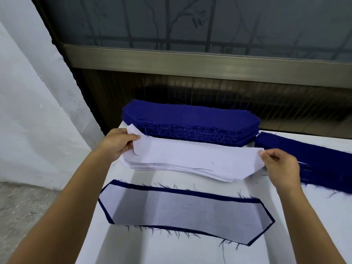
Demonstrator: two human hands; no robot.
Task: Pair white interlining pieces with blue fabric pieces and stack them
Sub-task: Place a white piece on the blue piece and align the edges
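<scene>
A pile of white interlining pieces (190, 161) lies across the middle of the table. My left hand (116, 143) pinches the raised left end of the top white piece. My right hand (280, 164) pinches that piece's right tip. Behind the white pile sits a thick stack of blue fabric pieces (190, 121) with frayed edges. In front, close to me, one white piece lies on a blue piece as a pair (181, 212), the blue showing as a thin border all round.
The white table (122, 235) ends at the left, with the floor beyond. More blue fabric (312, 161) spreads over the table at the right. A dark window frame (190, 60) and wall stand right behind the table.
</scene>
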